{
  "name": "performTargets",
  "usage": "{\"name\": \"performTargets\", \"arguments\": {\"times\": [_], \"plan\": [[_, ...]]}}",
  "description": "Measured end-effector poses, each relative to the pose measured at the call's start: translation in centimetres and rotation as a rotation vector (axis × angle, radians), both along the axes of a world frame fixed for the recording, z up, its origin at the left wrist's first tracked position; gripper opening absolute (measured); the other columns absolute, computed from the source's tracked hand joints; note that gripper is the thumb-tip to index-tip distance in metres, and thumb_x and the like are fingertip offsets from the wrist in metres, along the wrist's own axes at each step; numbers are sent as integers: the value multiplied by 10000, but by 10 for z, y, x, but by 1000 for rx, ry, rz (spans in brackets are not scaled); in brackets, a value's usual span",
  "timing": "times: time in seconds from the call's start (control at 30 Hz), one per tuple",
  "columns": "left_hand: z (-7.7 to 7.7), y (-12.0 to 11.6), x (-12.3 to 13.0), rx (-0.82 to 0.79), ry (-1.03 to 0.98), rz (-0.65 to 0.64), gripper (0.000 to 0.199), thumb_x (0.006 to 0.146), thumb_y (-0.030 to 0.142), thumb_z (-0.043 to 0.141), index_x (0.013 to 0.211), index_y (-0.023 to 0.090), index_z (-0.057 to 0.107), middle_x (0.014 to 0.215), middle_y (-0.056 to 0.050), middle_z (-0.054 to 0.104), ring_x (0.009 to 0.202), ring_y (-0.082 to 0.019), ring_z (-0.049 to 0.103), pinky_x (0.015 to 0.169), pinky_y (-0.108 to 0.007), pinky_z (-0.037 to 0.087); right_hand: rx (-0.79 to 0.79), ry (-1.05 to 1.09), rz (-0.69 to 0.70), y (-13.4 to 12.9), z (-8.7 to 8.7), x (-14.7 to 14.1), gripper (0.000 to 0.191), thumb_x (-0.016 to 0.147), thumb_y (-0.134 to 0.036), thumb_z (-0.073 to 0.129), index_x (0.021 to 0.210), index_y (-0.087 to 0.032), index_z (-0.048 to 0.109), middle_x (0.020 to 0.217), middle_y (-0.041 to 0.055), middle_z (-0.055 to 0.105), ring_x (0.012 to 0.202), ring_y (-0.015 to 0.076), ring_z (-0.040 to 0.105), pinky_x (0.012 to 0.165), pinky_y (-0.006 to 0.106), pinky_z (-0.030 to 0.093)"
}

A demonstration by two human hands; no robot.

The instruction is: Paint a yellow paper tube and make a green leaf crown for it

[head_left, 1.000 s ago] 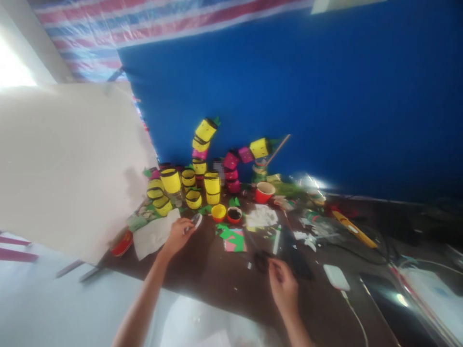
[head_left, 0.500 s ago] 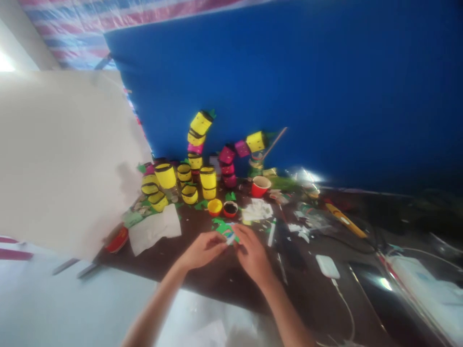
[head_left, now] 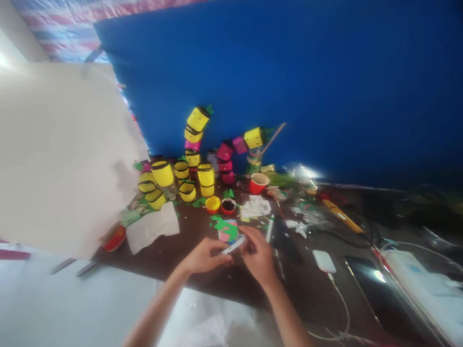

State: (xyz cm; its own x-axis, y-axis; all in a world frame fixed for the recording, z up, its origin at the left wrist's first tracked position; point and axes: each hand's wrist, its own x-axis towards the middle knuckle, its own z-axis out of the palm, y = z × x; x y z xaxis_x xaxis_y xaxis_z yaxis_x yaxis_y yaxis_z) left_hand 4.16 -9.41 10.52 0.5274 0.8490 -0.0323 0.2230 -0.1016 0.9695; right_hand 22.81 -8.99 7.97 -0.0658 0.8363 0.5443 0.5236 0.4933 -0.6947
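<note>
Both hands have met over the table, left hand and right hand fingers pinching a small white stick.

It was a craft room, with yellow paper cups, paper scraps and a messy table.

Both forearms bare, no sleeves; left hand, right hand ungloved, no rings visible.
</note>
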Motion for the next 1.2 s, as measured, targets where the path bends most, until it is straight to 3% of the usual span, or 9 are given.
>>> {"name": "performTargets", "arguments": {"times": [0.1,0.23,0.47,0.67,0.93,1.2], "plan": [[2,-2,0,38,1,35,274,772,368,590,874,139,700,721,-22,679,642,-141,582,622,-214,445,90,-9,19,-11,8,3,313,780,-153,556,1085,-217,583,1059,98,605,933,198,604,754,324,528],[8,-5,0,79,28,5,294,797,363,559,953,151,688,804,-28,690,687,-148,579,650,-215,441,174,-75,67,-20,16,4,316,766,-128,593,1066,-228,609,1028,92,620,945,203,604,790,354,523],[14,-9,2,163,135,-23,344,822,383,515,1011,139,668,814,-60,688,750,-176,586,697,-229,449,166,-42,94,-21,17,1,209,779,-109,606,940,-224,675,976,71,660,862,160,643,732,281,555],[14,-11,1,263,164,-42,263,842,317,495,956,146,659,843,-61,680,714,-141,577,683,-214,434,182,23,101,-24,18,-1,189,764,-105,622,901,-218,689,983,78,670,833,165,657,704,275,568],[10,-14,3,310,259,-59,211,844,286,492,930,170,646,817,-40,673,667,-120,566,641,-205,410,45,158,116,-28,17,-2,89,767,-147,622,807,-224,642,920,65,672,838,186,651,734,317,546],[17,-18,2,283,371,-85,286,845,285,452,1093,180,548,730,-10,624,555,-109,523,532,-207,373,-162,192,107,-24,12,-4,80,837,-241,541,777,-210,585,894,54,637,847,180,616,770,315,500]]}}
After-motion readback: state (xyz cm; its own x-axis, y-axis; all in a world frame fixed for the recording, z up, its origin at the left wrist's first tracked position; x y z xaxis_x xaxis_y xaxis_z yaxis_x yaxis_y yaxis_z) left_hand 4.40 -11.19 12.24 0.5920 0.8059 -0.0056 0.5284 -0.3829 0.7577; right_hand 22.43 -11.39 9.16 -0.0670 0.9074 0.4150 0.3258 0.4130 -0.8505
